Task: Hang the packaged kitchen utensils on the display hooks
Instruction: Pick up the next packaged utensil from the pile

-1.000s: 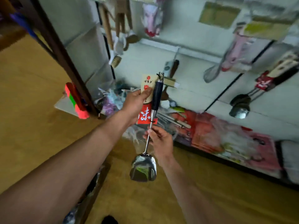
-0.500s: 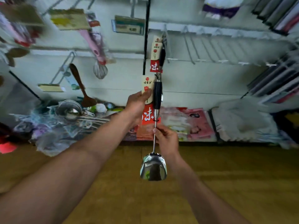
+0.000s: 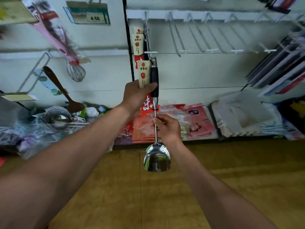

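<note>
One spatula (image 3: pixel 154 74): left hand (image 3: pixel 137 95), right hand (image 3: pixel 168 127)

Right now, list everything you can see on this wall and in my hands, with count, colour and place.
spatula: one, steel, black handle, cream-red card, held upright by the leftmost hook
hung spatulas: at least two, same cards, on that hook
hooks: several, metal, bare, upper right
whisk: one, pink handle, hanging left
wooden turner: one, brown, hanging left
price tag: one, 4.50, top left
ladles: steel, count unclear, lower left
packets: several, red, bottom shelf
left hand: grips card and handle
right hand: pinches the shaft
</note>
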The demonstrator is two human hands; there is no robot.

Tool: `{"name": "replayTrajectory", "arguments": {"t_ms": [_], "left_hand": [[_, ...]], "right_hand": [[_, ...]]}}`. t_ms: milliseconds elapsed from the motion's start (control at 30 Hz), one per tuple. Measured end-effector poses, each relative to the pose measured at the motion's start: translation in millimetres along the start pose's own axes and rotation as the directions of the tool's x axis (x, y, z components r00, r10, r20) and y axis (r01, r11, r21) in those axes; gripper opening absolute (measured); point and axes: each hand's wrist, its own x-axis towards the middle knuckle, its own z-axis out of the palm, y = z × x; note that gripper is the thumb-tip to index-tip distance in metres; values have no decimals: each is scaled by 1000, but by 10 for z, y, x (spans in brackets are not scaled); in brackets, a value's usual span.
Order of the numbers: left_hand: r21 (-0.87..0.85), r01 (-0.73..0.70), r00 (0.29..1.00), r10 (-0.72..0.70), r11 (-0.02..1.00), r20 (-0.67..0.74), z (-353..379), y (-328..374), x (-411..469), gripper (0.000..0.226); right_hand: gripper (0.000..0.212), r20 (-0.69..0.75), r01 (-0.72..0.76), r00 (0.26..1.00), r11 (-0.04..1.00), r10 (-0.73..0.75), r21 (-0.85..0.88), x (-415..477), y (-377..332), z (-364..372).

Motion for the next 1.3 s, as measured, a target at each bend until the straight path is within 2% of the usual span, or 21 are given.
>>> {"name": "replayTrajectory", "arguments": {"t_ms": [133,267,500,667,733,900,1133,1300], "left_hand": [[32,-31,999,31,999,-22,-23,5,116,19],[-5,-49,998,49,999,-32,-88,-54,174,35],[-30,-18,999,17,999,-31,-118,-210,222,22],[-37,-22,1000,21,999,-22,-134,-237,256,17],[-33,-32,999,32,999,-15,-150,-242,270,13],[-60,-37,999,37,998,8,-148,-249,269,19],[-86,-63,997,67,994,46,-159,-279,279,10],[-116,-83,996,87,990,35,-175,-273,361,12]], "right_hand": [[16,13,28,1000,1000,-28,-9,87,-36,78],[16,35,68,997,997,-67,-30,101,1,116],[16,39,83,996,997,-83,6,113,149,151],[24,32,117,993,993,-118,31,130,204,222],[20,25,124,992,991,-125,50,134,232,244],[16,-13,146,989,985,-146,92,143,250,258],[17,-31,193,981,978,-191,74,162,306,274],[19,-28,186,982,977,-184,107,276,285,305]]}}
